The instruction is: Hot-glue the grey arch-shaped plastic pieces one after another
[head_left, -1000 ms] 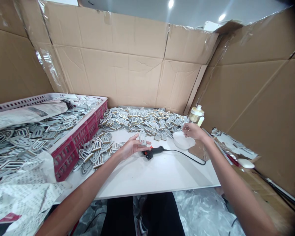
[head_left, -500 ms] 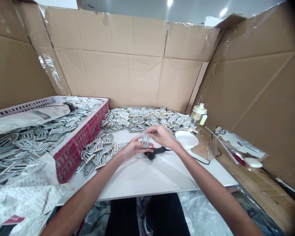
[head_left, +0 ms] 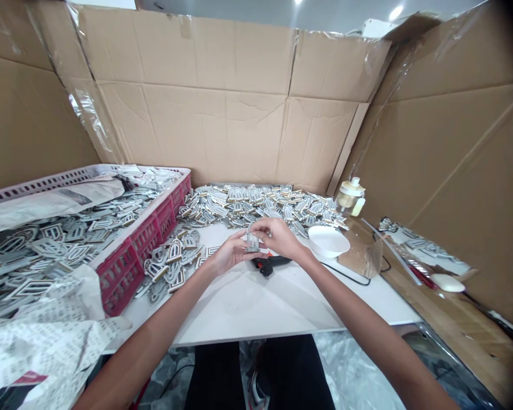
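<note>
A grey-and-white arched cutout (head_left: 252, 243) stands between both hands above the white table (head_left: 256, 307): the left hand (head_left: 231, 256) cradles it, palm up, and the right hand (head_left: 279, 238) pinches its top. (A black glue gun (head_left: 267, 265) lies just below them.) A white bowl (head_left: 328, 241) sits beyond the right hand; a red crate (head_left: 123, 267) lies left of the left hand.

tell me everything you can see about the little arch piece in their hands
The small arch-shaped piece is a pale grey openwork cutout with a rounded top and window-like slots; its material is hard to tell at this size. It stands roughly upright, held above the white table between the left hand and the right hand, which partly cover it.
</note>
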### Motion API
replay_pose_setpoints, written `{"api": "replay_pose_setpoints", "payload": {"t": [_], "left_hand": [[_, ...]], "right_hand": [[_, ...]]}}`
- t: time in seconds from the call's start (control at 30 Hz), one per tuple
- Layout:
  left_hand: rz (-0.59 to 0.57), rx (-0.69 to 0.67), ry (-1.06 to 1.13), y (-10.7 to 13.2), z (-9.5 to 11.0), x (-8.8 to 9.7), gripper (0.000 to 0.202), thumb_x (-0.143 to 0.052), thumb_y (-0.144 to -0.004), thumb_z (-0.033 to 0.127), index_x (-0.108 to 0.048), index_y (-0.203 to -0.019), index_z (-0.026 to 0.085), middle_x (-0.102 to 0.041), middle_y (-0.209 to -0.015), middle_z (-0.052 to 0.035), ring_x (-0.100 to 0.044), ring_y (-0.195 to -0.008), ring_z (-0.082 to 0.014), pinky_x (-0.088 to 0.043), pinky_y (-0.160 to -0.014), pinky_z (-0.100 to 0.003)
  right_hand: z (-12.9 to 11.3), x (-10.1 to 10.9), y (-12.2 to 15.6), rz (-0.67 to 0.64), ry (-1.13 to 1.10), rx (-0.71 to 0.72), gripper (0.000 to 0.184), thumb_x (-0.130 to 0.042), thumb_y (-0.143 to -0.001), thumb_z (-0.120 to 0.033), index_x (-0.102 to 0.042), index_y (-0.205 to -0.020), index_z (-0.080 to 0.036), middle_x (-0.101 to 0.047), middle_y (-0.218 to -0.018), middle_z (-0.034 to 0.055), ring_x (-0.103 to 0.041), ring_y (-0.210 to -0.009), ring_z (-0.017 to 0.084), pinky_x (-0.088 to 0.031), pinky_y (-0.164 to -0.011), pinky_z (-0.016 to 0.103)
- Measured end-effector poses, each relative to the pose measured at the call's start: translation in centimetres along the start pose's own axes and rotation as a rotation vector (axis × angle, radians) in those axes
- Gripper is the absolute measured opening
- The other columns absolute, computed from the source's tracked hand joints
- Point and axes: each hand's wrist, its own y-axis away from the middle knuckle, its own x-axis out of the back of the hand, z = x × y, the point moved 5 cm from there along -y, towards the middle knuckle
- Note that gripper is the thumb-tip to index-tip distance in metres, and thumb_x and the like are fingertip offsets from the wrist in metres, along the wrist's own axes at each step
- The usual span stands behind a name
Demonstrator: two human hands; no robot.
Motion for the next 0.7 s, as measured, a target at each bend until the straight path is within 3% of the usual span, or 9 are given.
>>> {"api": "replay_pose_setpoints", "payload": {"t": [0.27, 0.43, 0.6, 0.7], "left_hand": [[0.024, -0.007, -0.015, 0.0, -0.1, 0.2, 0.046, -0.056, -0.068, 0.005, -0.055, -0.113, 0.016, -0.067, -0.089, -0.0059, -0.067, -0.083, -0.0215, -0.044, -0.095, -0.046], [0.099, -0.071, 0.037, -0.2, 0.0, 0.3, 0.035, -0.060, -0.074, 0.012, -0.055, -0.108, 0.019, -0.065, -0.091, -0.0037, -0.065, -0.084, -0.0162, -0.050, -0.089, -0.042], [0.126, -0.094, -0.063, -0.2, -0.1, 0.2, 0.021, -0.061, -0.079, 0.023, -0.055, -0.098, 0.016, -0.064, -0.086, -0.0038, -0.065, -0.078, -0.0155, -0.054, -0.080, -0.037], [0.138, -0.106, -0.128, -0.1, -0.1, 0.3, 0.022, -0.060, -0.080, 0.027, -0.052, -0.097, 0.015, -0.065, -0.083, -0.0066, -0.066, -0.078, -0.0188, -0.054, -0.078, -0.038]], "right_hand": [[-0.2, -0.4, 0.3, 0.070, 0.041, -0.025, 0.018, -0.055, -0.076, -0.008, -0.068, -0.082, -0.018, -0.051, -0.090, 0.0041, -0.048, -0.071, 0.011, -0.040, -0.067, 0.025], [0.2, -0.9, 0.8, 0.109, -0.045, -0.044, 0.030, -0.057, -0.073, -0.010, -0.062, -0.100, -0.022, -0.041, -0.104, 0.0051, -0.046, -0.071, 0.009, -0.044, -0.068, 0.026], [1.2, -0.8, 1.6, 0.114, -0.190, -0.118, 0.047, -0.066, -0.068, -0.021, -0.049, -0.112, -0.023, -0.042, -0.107, 0.0057, -0.049, -0.071, 0.010, -0.046, -0.062, 0.025], [2.6, 0.2, 2.6, 0.084, -0.182, -0.212, 0.045, -0.059, -0.072, -0.021, -0.045, -0.115, -0.022, -0.048, -0.101, 0.0042, -0.051, -0.071, 0.011, -0.044, -0.062, 0.024]]}}
